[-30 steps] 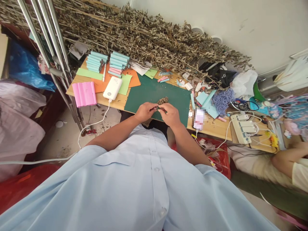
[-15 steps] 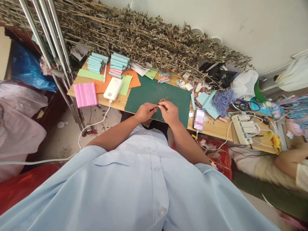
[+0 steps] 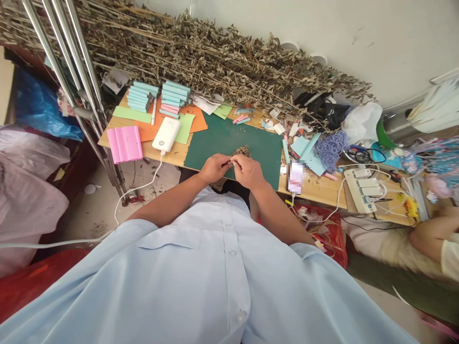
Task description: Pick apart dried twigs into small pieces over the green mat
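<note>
Over the near edge of a dark green mat (image 3: pixel 211 136), my left hand (image 3: pixel 215 168) and my right hand (image 3: pixel 248 170) meet with their fingertips pinched together. Both are closed around something small that I cannot make out. Just beyond my right hand's fingers lies a small heap of dried, crumbled leaves (image 3: pixel 243 151) on the mat. Further left on the wooden table stand stacks of light blue paper rolls (image 3: pixel 175 91), with a few pink ones among them.
A white power bank (image 3: pixel 167 134) trails a cable off the table's left side. Pink paper (image 3: pixel 125 144) lies beside it. To the right are a phone (image 3: pixel 296 177), purple yarn (image 3: pixel 332 149) and a power strip (image 3: pixel 360 191). Dried plant stalks (image 3: pixel 215 52) stretch along the back.
My right hand has shifted slightly left, closer against my left fingertips. More of the leaf heap shows now. The whole view has shifted a little.
</note>
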Available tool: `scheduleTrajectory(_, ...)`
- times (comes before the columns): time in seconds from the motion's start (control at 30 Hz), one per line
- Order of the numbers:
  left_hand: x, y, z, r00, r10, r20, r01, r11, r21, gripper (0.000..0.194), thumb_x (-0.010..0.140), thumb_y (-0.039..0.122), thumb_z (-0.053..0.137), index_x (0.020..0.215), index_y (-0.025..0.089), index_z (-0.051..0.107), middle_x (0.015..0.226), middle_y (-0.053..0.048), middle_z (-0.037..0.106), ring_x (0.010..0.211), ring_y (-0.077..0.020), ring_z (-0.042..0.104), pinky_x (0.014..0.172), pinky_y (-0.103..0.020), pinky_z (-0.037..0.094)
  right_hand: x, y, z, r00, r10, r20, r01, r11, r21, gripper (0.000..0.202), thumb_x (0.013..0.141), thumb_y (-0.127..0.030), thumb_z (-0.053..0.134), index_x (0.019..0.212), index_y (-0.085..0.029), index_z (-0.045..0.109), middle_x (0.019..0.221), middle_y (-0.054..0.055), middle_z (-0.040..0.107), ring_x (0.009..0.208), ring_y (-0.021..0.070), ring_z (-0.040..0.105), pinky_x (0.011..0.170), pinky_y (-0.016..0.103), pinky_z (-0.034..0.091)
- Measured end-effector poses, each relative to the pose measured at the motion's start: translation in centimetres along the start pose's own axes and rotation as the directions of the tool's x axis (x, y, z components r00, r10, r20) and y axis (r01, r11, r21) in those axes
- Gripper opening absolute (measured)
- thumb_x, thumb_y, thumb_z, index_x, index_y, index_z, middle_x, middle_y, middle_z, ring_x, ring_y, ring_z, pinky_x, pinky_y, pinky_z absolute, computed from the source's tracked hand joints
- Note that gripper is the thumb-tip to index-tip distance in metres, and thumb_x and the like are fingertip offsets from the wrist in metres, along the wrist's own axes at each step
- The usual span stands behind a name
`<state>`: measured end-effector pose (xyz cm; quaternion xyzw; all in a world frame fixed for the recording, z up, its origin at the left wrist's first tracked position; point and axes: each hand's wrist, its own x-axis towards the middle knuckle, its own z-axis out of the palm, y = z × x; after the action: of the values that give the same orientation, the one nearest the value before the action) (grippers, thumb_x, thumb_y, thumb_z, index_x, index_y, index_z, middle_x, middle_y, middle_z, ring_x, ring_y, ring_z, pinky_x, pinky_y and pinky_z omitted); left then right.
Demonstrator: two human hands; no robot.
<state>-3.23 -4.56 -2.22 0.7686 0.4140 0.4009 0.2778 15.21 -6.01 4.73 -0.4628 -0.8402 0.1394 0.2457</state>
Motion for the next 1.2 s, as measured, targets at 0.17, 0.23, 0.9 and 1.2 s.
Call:
scheduleTrajectory(0.17, 0.0, -0.1, 0.1, 0.999, -0.026, -0.020, 0.026, 1.000, 0.004, 0.022, 0.099, 0.030, 0.059, 0.103, 0.018, 0.077, 0.088, -0.007, 0.074, 0.088, -0.0200, 0.066, 0.084, -0.032, 0.051, 0.2, -0.7, 0.2, 0.999, -0.020, 0.045, 0.022, 0.999, -0.046, 0.027, 0.100, -0.021, 0.043, 0.113, -0.024, 0.066, 0.112, 0.007, 0.076, 0.102, 0.0237, 0.070, 0.087, 0.033, 0.052)
scheduleTrajectory(0.23, 0.0, -0.2, 0.2, 0.999, -0.035, -0.025, 0.035, 0.999, 0.002, 0.022, 0.099, 0.030, 0.061, 0.108, 0.019, 0.077, 0.091, -0.007, 0.076, 0.090, -0.0202, 0.067, 0.086, -0.033, 0.052, 0.2, -0.3, 0.1, 1.000, 0.000, 0.018, 0.001, 1.000, -0.027, 0.026, 0.101, -0.023, 0.042, 0.112, -0.025, 0.066, 0.111, 0.007, 0.076, 0.102, 0.0233, 0.070, 0.089, 0.033, 0.052)
scheduleTrajectory(0.9, 0.1, -0.5, 0.6, 0.996, -0.093, -0.010, 0.093, 0.996, 0.012, 0.015, 0.095, 0.031, 0.068, 0.104, 0.022, 0.075, 0.098, -0.005, 0.077, 0.092, -0.0196, 0.069, 0.088, -0.031, 0.053, 3.3, 6.4, 0.0, 0.920, 0.385, 0.080, -0.363, 0.910, -0.198, 0.031, 0.096, -0.022, 0.049, 0.113, -0.026, 0.075, 0.120, 0.009, 0.069, 0.101, 0.0261, 0.066, 0.090, 0.039, 0.053)
scheduleTrajectory(1.2, 0.1, -0.2, 0.5, 0.994, -0.107, -0.008, 0.107, 0.994, 0.000, 0.015, 0.095, 0.030, 0.067, 0.104, 0.021, 0.075, 0.098, -0.006, 0.077, 0.093, -0.0194, 0.069, 0.088, -0.031, 0.053, 2.4, 8.6, 0.9, 0.911, 0.405, -0.076, -0.394, 0.911, 0.122, 0.025, 0.091, -0.027, 0.053, 0.104, -0.021, 0.073, 0.109, 0.010, 0.074, 0.093, 0.0253, 0.066, 0.094, 0.044, 0.054)
